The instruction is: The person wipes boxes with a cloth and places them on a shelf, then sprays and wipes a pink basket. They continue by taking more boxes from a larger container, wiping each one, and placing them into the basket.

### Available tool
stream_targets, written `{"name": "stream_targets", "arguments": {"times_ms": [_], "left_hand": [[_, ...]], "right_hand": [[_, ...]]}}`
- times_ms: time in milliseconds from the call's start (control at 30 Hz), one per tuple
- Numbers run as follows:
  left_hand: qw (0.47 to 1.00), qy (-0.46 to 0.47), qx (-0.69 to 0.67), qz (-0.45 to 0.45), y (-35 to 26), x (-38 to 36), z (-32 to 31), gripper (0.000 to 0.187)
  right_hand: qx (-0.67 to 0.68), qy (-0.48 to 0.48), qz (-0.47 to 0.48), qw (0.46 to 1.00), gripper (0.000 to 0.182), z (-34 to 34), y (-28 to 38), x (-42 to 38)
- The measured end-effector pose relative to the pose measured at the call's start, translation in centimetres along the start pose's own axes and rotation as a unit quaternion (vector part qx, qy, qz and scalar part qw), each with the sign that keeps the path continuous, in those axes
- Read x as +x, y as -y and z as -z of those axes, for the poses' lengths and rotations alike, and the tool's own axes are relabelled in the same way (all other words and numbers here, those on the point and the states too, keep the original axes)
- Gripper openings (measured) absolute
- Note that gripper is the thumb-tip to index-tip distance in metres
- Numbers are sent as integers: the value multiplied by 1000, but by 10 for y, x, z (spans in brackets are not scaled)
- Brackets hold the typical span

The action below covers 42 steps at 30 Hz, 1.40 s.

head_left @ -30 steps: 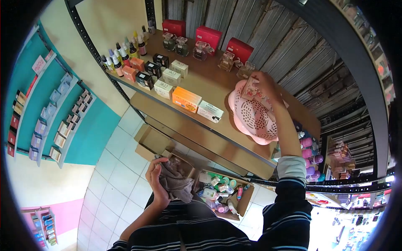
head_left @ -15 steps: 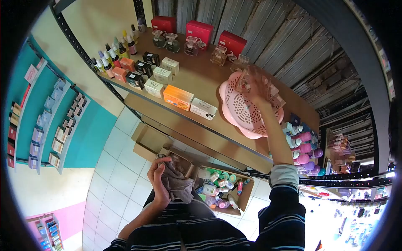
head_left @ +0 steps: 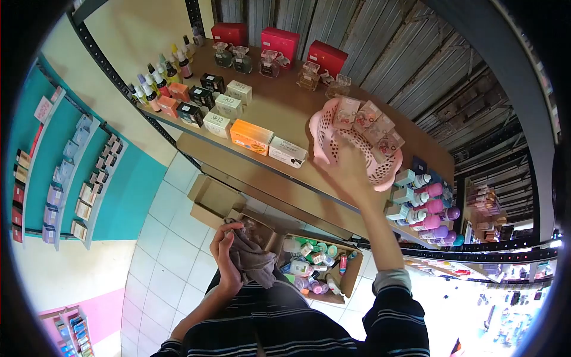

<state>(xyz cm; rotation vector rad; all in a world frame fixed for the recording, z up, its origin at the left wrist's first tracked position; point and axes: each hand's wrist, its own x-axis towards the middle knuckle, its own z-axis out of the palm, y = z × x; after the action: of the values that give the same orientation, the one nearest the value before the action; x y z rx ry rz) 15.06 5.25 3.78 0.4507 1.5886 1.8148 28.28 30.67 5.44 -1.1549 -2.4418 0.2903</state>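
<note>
My left hand (head_left: 224, 257) is closed around a crumpled grey-brown cloth (head_left: 251, 259), held low in front of my body. On the shelf to the right sits a pink plastic basket (head_left: 325, 140) with a perforated, scalloped wall. Several small clear-and-pink packets (head_left: 375, 124) lie against its far side. My right hand (head_left: 350, 169) is at the near side of this basket, covering part of its rim. Blur and the angle hide its fingers, so whether it grips the rim cannot be told.
Perfume bottles (head_left: 269, 63) and red boxes (head_left: 280, 43) line the back of the shelf. Small cartons (head_left: 252, 137) and dropper bottles (head_left: 148, 98) stand leftward. Roll-on bottles (head_left: 429, 205) fill the right end. Below, an open cardboard box (head_left: 351, 284) holds assorted bottles.
My right hand has moved from the packets at the basket's far side back to its near side. The packets now show uncovered. My left hand and the cloth stay put.
</note>
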Motion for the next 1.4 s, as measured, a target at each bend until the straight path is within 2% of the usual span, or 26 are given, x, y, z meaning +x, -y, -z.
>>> {"name": "stream_targets", "arguments": {"times_ms": [33, 100, 233, 300, 533, 633, 733, 933, 1033, 1400], "left_hand": [[1000, 3, -14, 3, -1, 0, -1, 31], [999, 10, -33, 6, 5, 0, -1, 29], [999, 24, -46, 6, 10, -3, -3, 28], [998, 30, -59, 9, 12, -5, -3, 28], [999, 36, -34, 2, 5, -9, -6, 28], [999, 37, 3, -20, 7, -9, -5, 33], [998, 33, -45, 6, 6, -13, -3, 29], [998, 44, -42, 0, 6, -15, 1, 28], [999, 40, -15, -17, -1, -17, 1, 29], [999, 26, -33, -19, 0, -18, 17, 27]], "right_hand": [[-1, -1, 0, 1000, 53, -6, -2, -9], [51, 67, 31, 996, 45, -14, -7, -21], [58, 67, 17, 996, 42, -12, -12, -27], [29, 108, 13, 994, 42, -14, -20, -29], [65, 78, 53, 993, 38, -8, -21, -30], [49, 112, 32, 992, 37, -5, -21, -29], [83, 93, 51, 991, 40, -4, -23, -30], [68, 86, 30, 994, 42, -4, -21, -34], [80, 86, 25, 993, 33, -1, -17, -34], [5, 64, 19, 998, 35, 10, -25, -49]]}}
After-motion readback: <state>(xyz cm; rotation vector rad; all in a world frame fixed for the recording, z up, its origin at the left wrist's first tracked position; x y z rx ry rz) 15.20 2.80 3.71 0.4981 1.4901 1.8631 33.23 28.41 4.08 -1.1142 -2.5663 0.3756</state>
